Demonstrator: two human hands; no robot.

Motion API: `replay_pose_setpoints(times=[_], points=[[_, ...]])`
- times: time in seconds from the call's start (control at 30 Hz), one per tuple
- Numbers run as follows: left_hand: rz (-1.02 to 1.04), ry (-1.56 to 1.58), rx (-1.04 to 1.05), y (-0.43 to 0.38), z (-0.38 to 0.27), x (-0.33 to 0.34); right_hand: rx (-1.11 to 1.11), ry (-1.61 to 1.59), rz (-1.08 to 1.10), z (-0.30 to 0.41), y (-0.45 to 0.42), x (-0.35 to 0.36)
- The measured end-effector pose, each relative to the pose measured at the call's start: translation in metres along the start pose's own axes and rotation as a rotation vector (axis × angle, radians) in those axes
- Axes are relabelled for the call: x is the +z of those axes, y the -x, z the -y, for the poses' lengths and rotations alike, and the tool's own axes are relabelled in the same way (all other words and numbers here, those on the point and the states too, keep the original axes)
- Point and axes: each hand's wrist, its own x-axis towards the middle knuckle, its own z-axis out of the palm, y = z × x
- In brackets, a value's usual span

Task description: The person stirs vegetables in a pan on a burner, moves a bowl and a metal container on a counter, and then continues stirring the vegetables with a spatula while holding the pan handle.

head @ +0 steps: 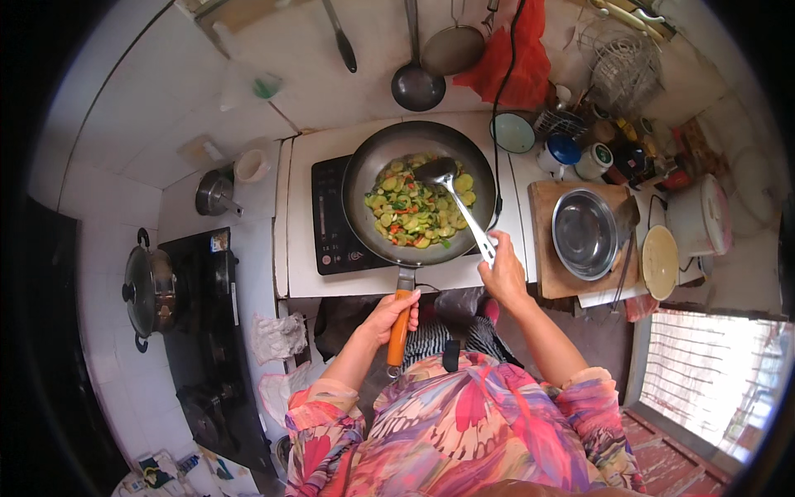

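Observation:
A frying pan [363, 230] rests on a black induction cooktop [326, 217] in front of me. Its orange handle [399, 335] points towards my body, and my left hand [392, 315] is wrapped around it. In the pan lie sliced green vegetables [404, 208] mixed with red pieces and green leaves. My right hand [504, 273] grips the lower end of a metal cooking spatula [463, 208]. The spatula's dark blade touches the vegetables near the far right of the pan's middle.
Right of the pan, a steel bowl [584, 233] sits on a wooden chopping board [543, 248], beside a yellow bowl [660, 262]. A black cable [495, 136] hangs past the pan's right rim. A ladle [418, 87] hangs on the wall. At left stands a lidded pot [141, 292].

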Motion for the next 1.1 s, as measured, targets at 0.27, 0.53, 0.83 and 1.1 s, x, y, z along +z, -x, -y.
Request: replay_pose_setpoints(times=[0.27, 0.53, 0.83, 1.1], points=[[-0.187, -0.161, -0.023, 0.012, -0.003, 0.014, -0.024, 0.164, 0.011, 0.015, -0.013, -0.027], [-0.186, -0.094, 0.04, 0.009, 0.005, 0.024, -0.219, 0.181, 0.038, 0.052, -0.04, -0.004], [-0.412, -0.335, 0.034, 0.01, 0.001, 0.035, -0.298, 0.311, 0.075, 0.024, -0.009, -0.019], [-0.506, -0.389, 0.217, 0.004, 0.032, 0.037, 0.054, -0.397, 0.191, -0.016, 0.026, -0.051]])
